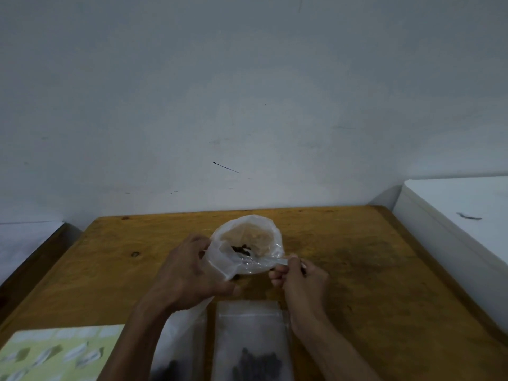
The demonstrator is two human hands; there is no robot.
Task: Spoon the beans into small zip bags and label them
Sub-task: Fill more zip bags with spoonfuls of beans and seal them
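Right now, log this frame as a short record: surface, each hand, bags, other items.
surface: wooden table
left hand: grips the open plastic bag at its left side
right hand: pinches a spoon handle that reaches into the bag
bag contents: a few dark beans
near edge: zip bag with dark beans, lying flat
lower left: label sheet

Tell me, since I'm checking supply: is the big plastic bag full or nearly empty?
Nearly empty: the big plastic bag, held open, shows only a small dark clump of beans.
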